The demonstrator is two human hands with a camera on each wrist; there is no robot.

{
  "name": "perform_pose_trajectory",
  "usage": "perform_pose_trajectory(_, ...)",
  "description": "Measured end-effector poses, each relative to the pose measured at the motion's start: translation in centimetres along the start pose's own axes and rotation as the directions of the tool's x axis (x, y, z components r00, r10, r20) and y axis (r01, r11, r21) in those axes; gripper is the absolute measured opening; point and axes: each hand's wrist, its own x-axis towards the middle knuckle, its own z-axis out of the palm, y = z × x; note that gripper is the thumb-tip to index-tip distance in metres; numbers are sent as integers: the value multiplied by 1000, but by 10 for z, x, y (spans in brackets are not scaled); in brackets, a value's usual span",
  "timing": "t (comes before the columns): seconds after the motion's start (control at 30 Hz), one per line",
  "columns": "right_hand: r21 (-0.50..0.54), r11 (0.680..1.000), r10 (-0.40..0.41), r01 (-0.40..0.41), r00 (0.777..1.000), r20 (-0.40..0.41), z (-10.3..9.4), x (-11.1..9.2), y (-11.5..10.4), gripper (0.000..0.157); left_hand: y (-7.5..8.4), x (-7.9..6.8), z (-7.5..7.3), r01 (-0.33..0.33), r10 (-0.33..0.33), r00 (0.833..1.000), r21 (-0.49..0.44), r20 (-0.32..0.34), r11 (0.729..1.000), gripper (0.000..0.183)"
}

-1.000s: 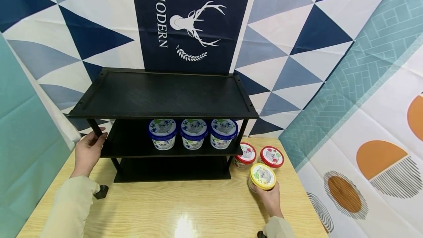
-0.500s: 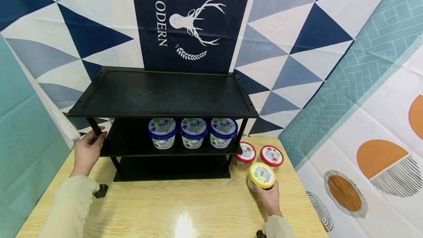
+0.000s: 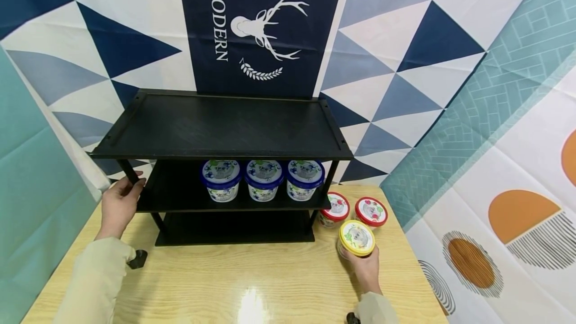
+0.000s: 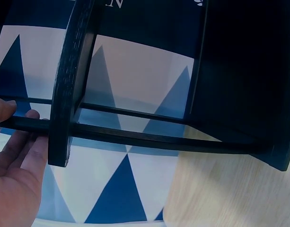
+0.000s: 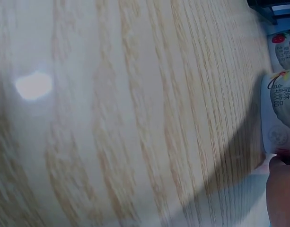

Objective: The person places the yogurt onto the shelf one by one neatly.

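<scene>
At the left of the head view, my left hand (image 3: 118, 206) grips the front left post of a black shelf rack (image 3: 225, 126). The left wrist view shows thumb and fingers on either side of that post (image 4: 29, 124). My right hand (image 3: 366, 269) holds a yogurt tub with a yellow lid (image 3: 357, 238), thumb and fingers at its near side. The tub is upright at the table's right side; whether its base touches the table I cannot tell. Just behind it stand two red-lidded tubs, one (image 3: 337, 207) beside the rack and another (image 3: 371, 211) farther right.
Three blue-lidded tubs (image 3: 264, 179) stand in a row on the rack's middle shelf, toward its right side. The rack rests on a wooden table (image 3: 216, 284) against a patterned wall covering (image 3: 373, 29). More covering (image 3: 495, 164) borders the right side.
</scene>
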Motion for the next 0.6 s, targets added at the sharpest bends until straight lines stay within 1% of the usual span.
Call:
perform_pose_trajectory(0.33,-6,1000,9,-9,1000,2,2,3,2,104,-1,0,1,0,0,1000,-14,-6,1000,28)
perform_pose_trajectory(0.6,24,1000,-9,10,1000,-18,4,3,3,98,-1,1,0,22,-22,1000,-14,5,1000,31)
